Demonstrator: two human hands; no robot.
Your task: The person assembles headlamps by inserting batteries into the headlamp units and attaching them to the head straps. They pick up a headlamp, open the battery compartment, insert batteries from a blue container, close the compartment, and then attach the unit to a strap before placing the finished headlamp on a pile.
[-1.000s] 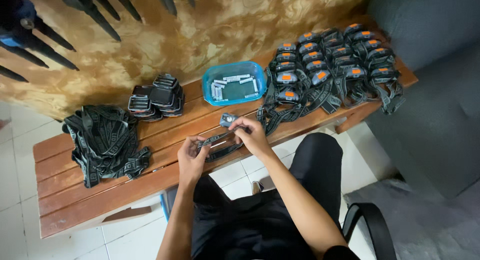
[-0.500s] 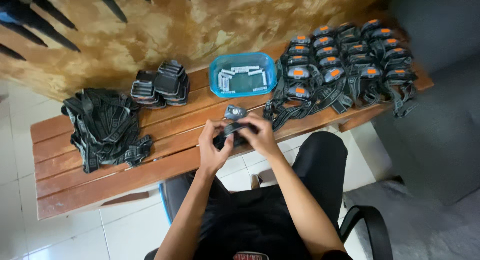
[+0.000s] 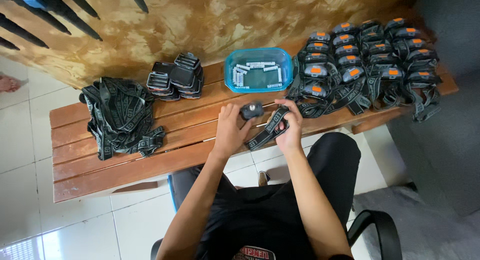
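My left hand (image 3: 230, 131) and my right hand (image 3: 289, 126) are over the wooden bench (image 3: 125, 165), both on one headlamp. Fingers of the left hand touch the dark lamp body (image 3: 252, 110). A black printed strap (image 3: 265, 134) runs from the lamp across to the right hand, which grips it. A blue plastic tray (image 3: 258, 80) with several small white batteries sits just beyond my hands.
A heap of black straps (image 3: 120, 117) lies at the bench's left. A stack of dark lamp parts (image 3: 176, 76) stands behind it. Several finished headlamps with orange buttons (image 3: 365, 60) cover the right end. A chair arm (image 3: 380, 230) is at lower right.
My hands have stayed over the bench front, and the lamp body now sits higher, between the fingertips, with the strap hanging down toward my right hand. The camera view shifted slightly.
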